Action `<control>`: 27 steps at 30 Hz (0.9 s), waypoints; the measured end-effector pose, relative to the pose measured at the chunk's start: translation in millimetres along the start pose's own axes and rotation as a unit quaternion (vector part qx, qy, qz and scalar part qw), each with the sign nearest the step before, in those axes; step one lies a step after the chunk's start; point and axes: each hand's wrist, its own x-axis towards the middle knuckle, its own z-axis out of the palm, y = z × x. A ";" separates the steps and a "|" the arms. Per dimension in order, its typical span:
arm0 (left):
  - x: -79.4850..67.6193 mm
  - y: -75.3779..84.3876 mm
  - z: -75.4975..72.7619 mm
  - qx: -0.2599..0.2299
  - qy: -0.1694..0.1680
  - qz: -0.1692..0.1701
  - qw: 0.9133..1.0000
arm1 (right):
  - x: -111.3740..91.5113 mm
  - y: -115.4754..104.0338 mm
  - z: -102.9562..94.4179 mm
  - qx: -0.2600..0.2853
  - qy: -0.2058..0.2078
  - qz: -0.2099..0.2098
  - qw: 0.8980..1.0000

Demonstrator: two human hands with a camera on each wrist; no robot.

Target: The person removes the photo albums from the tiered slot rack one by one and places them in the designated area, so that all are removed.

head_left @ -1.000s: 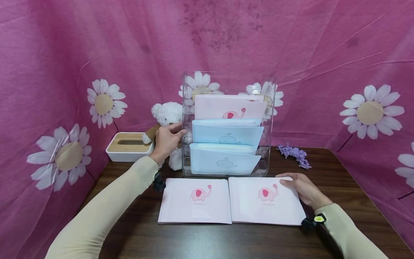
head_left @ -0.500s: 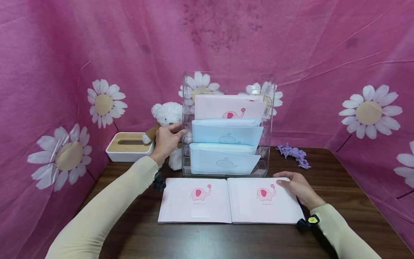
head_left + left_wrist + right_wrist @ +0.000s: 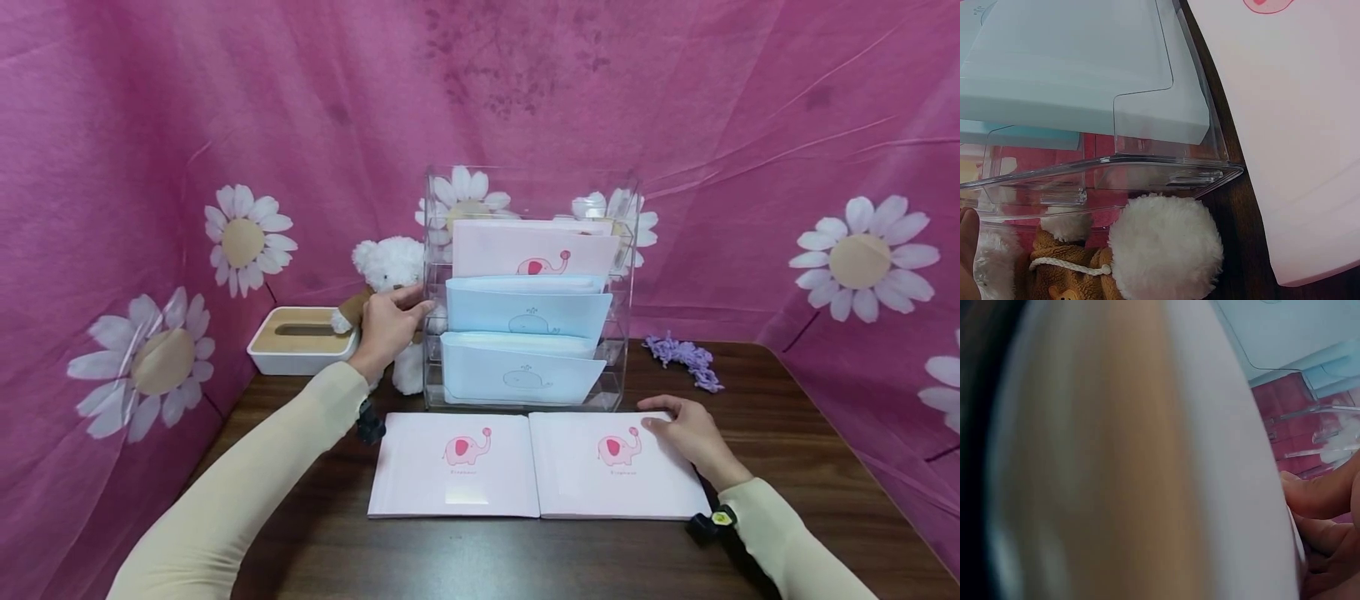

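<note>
Two pale pink booklets with an elephant print lie side by side on the table: the left booklet [image 3: 420, 467] and the right booklet [image 3: 570, 483]. My right hand [image 3: 693, 437] pinches the far right corner of the right booklet, thumb [image 3: 1313, 494] on top and fingers underneath. Behind them stands a clear tiered rack [image 3: 525, 187]. My left hand [image 3: 386, 333] touches its left side with thumb and fingers stretched out. Pink elephant booklets [image 3: 487, 246] fill an upper tier, and pale blue whale booklets [image 3: 480, 312] the lower ones.
A white teddy bear [image 3: 393, 258] in brown clothes sits left of the rack, partly behind my left hand. Beside it is a white tissue box [image 3: 292, 362] with a wooden lid. A purple yarn-like bundle [image 3: 682, 358] lies at the right. Pink flowered cloth surrounds the table.
Over the last second my right hand shifts very slightly left along with the corner of the right booklet, bringing it level with its neighbour. My left hand stays at the rack.
</note>
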 end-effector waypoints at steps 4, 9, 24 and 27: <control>-0.1 -0.4 0.3 -0.003 0.001 0.000 1.000 | -1.5 -2.2 -2.8 -0.039 0.001 -0.010 0.999; -0.9 -0.7 0.5 -0.003 0.005 0.008 1.000 | -3.6 -6.1 -6.4 -0.069 -0.002 -0.018 0.997; -2.2 0.8 0.2 0.002 0.001 0.001 1.000 | -0.2 -14.0 -23.2 0.023 0.028 -0.057 0.998; -2.5 0.8 0.2 0.002 0.001 0.001 1.000 | 2.3 -19.7 -33.0 0.079 0.046 -0.070 0.993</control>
